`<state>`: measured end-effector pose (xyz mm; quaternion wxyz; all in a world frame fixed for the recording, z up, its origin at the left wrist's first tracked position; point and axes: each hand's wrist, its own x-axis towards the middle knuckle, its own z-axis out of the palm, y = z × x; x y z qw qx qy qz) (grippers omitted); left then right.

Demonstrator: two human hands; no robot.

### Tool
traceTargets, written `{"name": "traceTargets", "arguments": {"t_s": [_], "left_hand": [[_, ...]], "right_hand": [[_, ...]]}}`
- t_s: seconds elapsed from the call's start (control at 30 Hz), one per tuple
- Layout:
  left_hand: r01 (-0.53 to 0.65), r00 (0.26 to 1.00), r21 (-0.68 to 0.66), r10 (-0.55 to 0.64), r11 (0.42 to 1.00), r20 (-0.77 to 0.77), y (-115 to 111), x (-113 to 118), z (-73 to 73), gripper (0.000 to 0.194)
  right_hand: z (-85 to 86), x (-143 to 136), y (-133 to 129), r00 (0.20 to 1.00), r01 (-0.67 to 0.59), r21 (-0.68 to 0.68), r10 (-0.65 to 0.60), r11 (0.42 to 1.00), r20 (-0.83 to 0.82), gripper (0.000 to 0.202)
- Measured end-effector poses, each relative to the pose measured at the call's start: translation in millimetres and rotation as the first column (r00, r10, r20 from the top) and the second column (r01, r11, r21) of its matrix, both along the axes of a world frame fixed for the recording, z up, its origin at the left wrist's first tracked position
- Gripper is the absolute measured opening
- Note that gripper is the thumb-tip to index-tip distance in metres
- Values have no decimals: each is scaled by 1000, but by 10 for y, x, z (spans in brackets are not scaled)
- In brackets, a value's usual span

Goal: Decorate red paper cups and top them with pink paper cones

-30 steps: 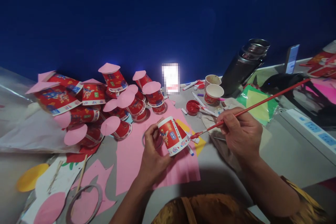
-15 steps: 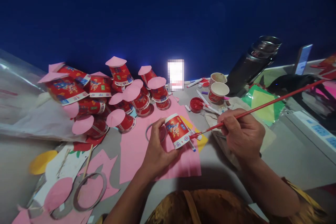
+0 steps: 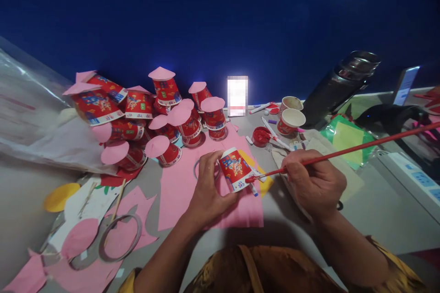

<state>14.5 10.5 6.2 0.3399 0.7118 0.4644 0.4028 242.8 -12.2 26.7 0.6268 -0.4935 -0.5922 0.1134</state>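
Note:
My left hand (image 3: 210, 192) grips a red printed paper cup (image 3: 235, 167) with a white rim, tilted above pink paper (image 3: 178, 192). Between the thumb and fingers of my right hand (image 3: 314, 183) is a long red paintbrush (image 3: 357, 146). Its red-coated tip touches the cup near the white rim band. Behind the cup stands a small pot of red paint (image 3: 260, 136). Several red cups with pink paper cone tops (image 3: 165, 87) are grouped and piled at the back left.
Two paper cups (image 3: 291, 121), markers (image 3: 254, 139) and a black flask (image 3: 338, 87) stand at the back right, near a power strip (image 3: 412, 174). Tape rings (image 3: 137, 238) and pink scraps (image 3: 80, 238) lie front left. A lit phone (image 3: 237, 96) leans against the wall.
The held cup has turned slightly in my left hand, with the brush tip still at its rim band. The view has shifted a little, moving the background rightwards.

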Motion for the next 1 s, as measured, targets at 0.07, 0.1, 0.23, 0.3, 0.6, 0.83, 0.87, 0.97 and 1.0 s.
{"name": "traceTargets", "arguments": {"t_s": [0.07,0.1,0.23,0.3,0.6,0.83,0.87,0.97,1.0], "left_hand": [[-6,1000,-1,6,1000,2,-1,-2,2,79],[-7,1000,-6,8,1000,5,-3,-3,3,79],[5,999,-50,-3,999,34,-11,-2,7,80],[8,999,-64,-5,998,53,-14,1,8,80],[3,1000,-41,-3,999,-1,-8,-5,5,78],[-3,1000,-8,2,1000,-23,-5,-12,14,78],[-6,1000,-11,6,1000,-16,-5,-11,13,78],[2,1000,-36,-1,999,16,-7,-7,13,78],[3,1000,-43,-2,999,21,-9,-6,14,78]], "right_hand": [[-7,2,-5,1000,-11,-13,11,1000,24,9],[-6,2,-8,999,-14,-17,15,1000,30,10],[24,0,-11,999,26,-8,-26,1000,-35,14],[47,3,-6,995,65,-20,-66,998,-73,17],[42,22,-3,997,42,-62,-46,997,-69,17],[1,18,-8,1000,-13,-41,13,999,20,10],[1,16,-9,1000,-12,-45,12,999,12,10],[-2,9,-9,999,-15,-43,13,999,-51,13],[-6,10,-7,997,-20,-45,16,999,-77,14]]}}
